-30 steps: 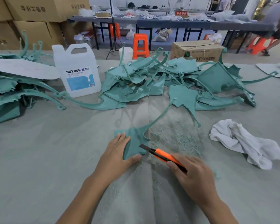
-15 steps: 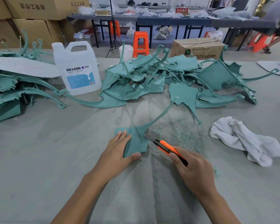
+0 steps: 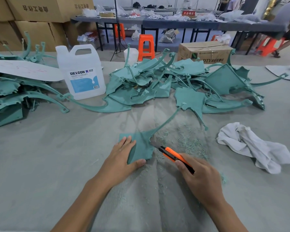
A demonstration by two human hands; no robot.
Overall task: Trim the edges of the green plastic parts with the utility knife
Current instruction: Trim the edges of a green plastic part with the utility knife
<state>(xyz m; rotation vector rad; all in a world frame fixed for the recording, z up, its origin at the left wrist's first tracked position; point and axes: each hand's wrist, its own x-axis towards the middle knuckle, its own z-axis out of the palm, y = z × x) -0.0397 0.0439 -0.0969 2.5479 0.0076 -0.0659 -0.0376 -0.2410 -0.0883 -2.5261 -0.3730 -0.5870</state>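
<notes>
"Where is the green part [image 3: 141, 145] that is being worked on?"

"It lies flat on the grey table [image 3: 40, 156], nearer the person than the white jug [image 3: 81, 72] and off to the jug's right. Its long thin arm runs up and away to the right."

"What is the left hand [image 3: 122, 158] doing?"

"It presses the part down with straight fingers laid on top. The thumb sits along the near edge."

"And the right hand [image 3: 199, 178]?"

"It is curled round the orange utility knife [image 3: 172, 154], with the forefinger on top of the handle. The blade tip meets the part's right edge."

"What else is around the jug?"

"Just to its right is a heap of green parts [image 3: 157, 84]. To its left is another stack [image 3: 7, 97], lying partly under a white sheet [image 3: 23, 69]. Green shavings [image 3: 187, 139] are scattered to the jug's right and nearer the person, beside the knife. A crumpled white rag [image 3: 254, 146] lies farther right. Behind the jug and to its right are an orange stool [image 3: 146, 46] and a cardboard box [image 3: 206, 52]."
</notes>
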